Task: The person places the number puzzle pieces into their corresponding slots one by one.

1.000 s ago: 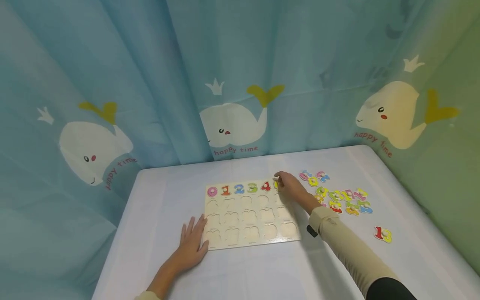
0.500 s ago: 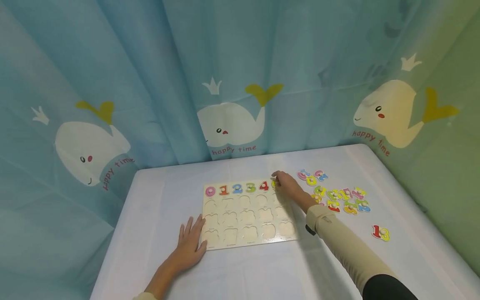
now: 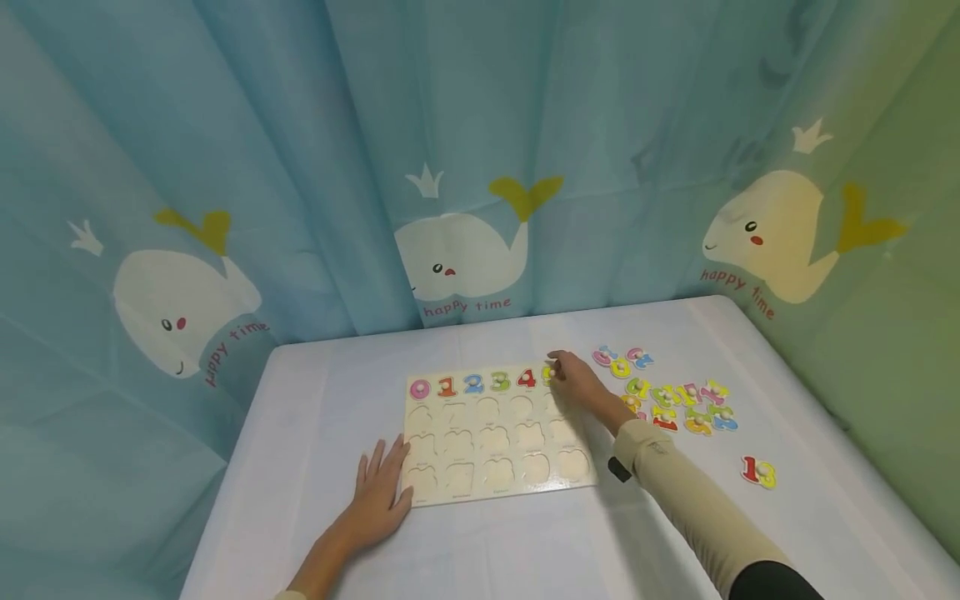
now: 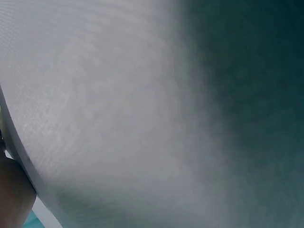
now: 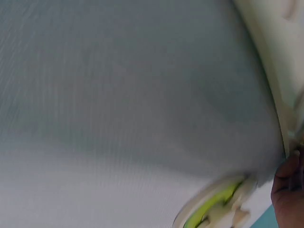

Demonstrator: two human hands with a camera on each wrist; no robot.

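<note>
A pale wooden number puzzle board (image 3: 477, 454) lies on the white table. My left hand (image 3: 378, 496) rests spread at its left edge, fingertips on the rim; in the left wrist view only a dark bit of the hand (image 4: 14, 194) shows. At the upper right corner my right hand (image 3: 583, 387) has its fingers curled on a yellow number piece (image 3: 548, 376), which they partly cover. The right wrist view catches those fingers (image 5: 286, 178) beside the board's edge. Number pieces from a pink 0 (image 3: 419, 389) to a red 4 (image 3: 527, 377) fill the top row.
Several knobbed number pieces (image 3: 697, 425) lie scattered right of the board, some partly behind the right forearm. A red and yellow 13 piece (image 3: 759, 472) lies apart, nearer me. Behind the table hangs a blue curtain (image 3: 300, 167) with whales.
The head view has shifted slightly. Both hands keep their places, the left on the board's edge and the right on the yellow piece.
</note>
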